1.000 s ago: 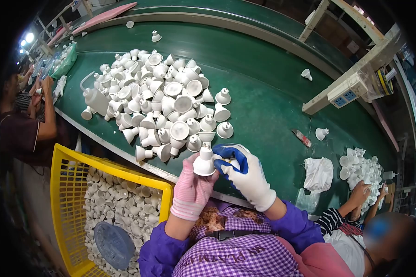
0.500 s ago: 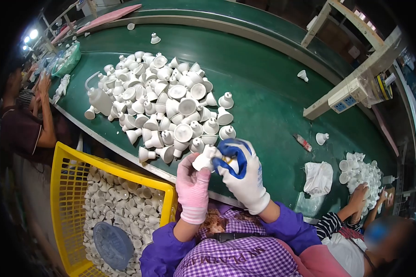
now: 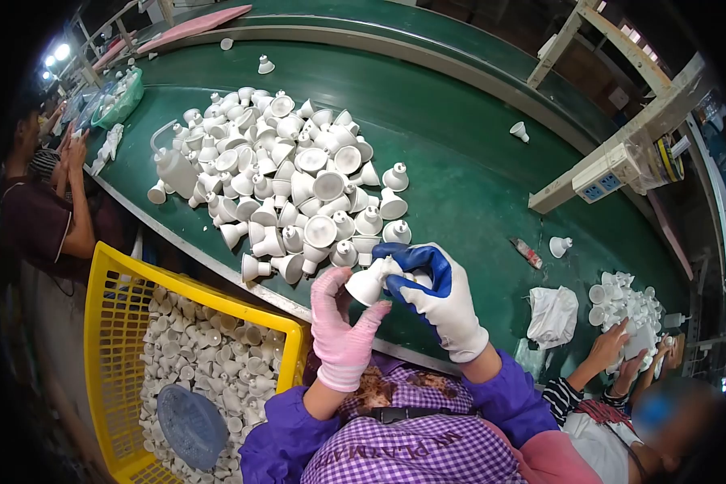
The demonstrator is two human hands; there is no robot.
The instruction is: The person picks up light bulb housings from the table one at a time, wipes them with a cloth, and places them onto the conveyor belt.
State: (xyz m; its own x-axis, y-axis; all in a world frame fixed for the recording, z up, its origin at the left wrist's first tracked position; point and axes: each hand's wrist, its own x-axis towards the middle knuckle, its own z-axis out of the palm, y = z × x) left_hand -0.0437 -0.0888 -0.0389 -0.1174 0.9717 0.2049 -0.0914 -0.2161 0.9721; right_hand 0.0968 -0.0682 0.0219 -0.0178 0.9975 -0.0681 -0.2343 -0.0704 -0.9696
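A white spotlight bulb [image 3: 366,286] is between my two hands, its wide rim facing left and down. My right hand [image 3: 444,302], in a white glove with blue coated fingers, is closed on the bulb's narrow base. Some white material, perhaps cloth, shows inside that grip; I cannot make it out fully. Beside the rim, my left hand [image 3: 343,335] in a pink glove has thumb and fingers apart, open around the bulb. Just beyond lies a large heap of similar bulbs [image 3: 298,173] on the green belt [image 3: 452,161].
A yellow crate [image 3: 105,339] full of bulbs, with a blue-grey basket [image 3: 192,426] in it, stands at lower left. A squeeze bottle [image 3: 175,171] stands by the heap. White cloth [image 3: 552,315] and another bulb pile [image 3: 625,302] lie right. Co-workers sit both sides; a post [image 3: 613,141] carries sockets.
My left hand's fingers have spread from the bulb, which now rests in my right hand and is tilted with its rim lower left. The co-worker's hands at right have moved.
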